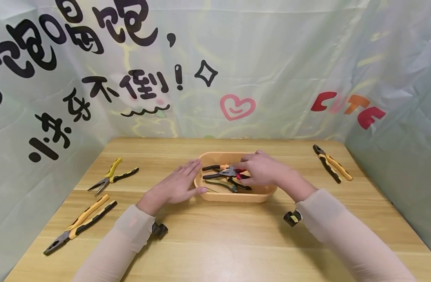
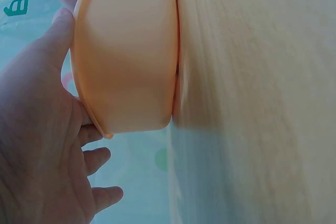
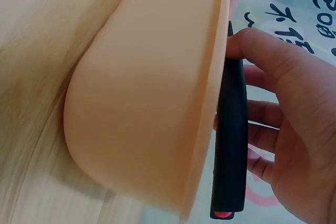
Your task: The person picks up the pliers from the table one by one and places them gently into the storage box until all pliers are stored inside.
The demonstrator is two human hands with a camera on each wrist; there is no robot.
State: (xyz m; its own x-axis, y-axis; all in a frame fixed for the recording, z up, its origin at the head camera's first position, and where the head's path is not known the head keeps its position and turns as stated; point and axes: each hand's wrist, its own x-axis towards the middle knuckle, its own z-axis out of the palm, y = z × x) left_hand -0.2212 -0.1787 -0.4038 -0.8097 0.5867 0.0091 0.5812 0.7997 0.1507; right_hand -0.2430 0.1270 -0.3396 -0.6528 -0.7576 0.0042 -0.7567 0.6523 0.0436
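An oblong orange plastic bin [image 1: 233,197] stands mid-table with several pliers inside. My right hand [image 1: 263,168] grips a pair of pliers [image 1: 229,171] by its black-and-red handles, over the bin's right half, the grey jaws pointing left. One black handle [image 3: 231,135] shows beside the bin's rim in the right wrist view, fingers around it. My left hand [image 1: 176,184] rests at the bin's left end. Its thumb lies on the near rim and its other fingers reach along the left edge, fairly straight. Under the held pliers, other pliers with dark green handles [image 1: 219,184] overlap.
On the left lie yellow-and-black long-nose pliers [image 1: 109,178] and larger orange-and-black pliers [image 1: 78,225]. Another orange-and-black pair [image 1: 330,162] lies at the back right. A printed cloth [image 1: 286,78] encloses the wooden table [image 1: 215,243] at the back and sides.
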